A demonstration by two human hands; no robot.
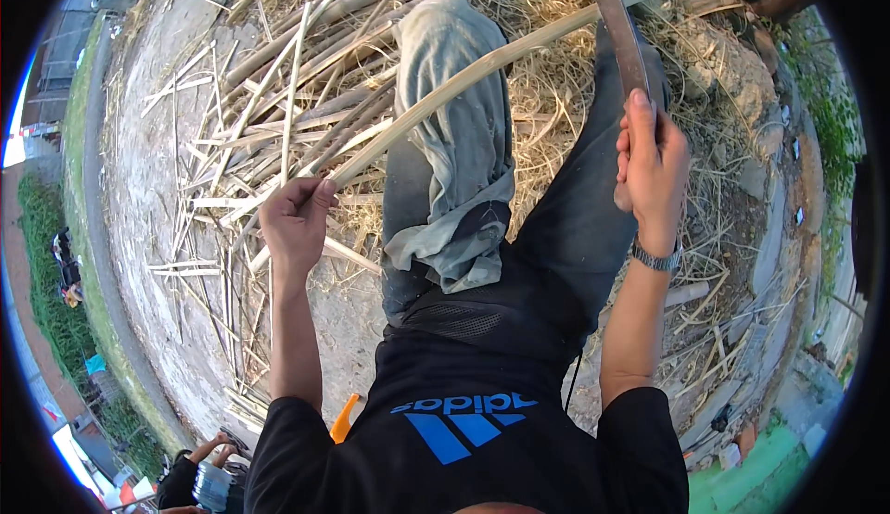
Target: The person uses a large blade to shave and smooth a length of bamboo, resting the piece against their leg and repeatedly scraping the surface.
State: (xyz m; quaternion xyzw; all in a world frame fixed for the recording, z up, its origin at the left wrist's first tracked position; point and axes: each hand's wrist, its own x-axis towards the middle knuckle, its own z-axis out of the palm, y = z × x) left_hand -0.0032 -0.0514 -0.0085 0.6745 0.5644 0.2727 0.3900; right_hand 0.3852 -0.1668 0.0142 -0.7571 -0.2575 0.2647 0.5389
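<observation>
My left hand (pixel 297 222) is closed on the near end of a long, pale bamboo strip (pixel 538 49). From there the strip slants up to the right, passing over a grey cloth (pixel 464 166) draped on my left knee and thigh. In my right hand (pixel 654 162) is the handle of a machete (pixel 614 27), its long dark blade pointing away from me. The blade crosses the strip toward its far end; whether it presses on it I cannot tell. The machete's tip runs out of the top of the picture.
Split bamboo pieces (pixel 287 78) lie heaped on the ground to the left. Curly shavings (pixel 547 129) cover the ground between and around my legs. A rough stone block (pixel 728 69) stands at the far right. An orange object (pixel 345 417) lies by my left side; another person (pixel 190 477) is at lower left.
</observation>
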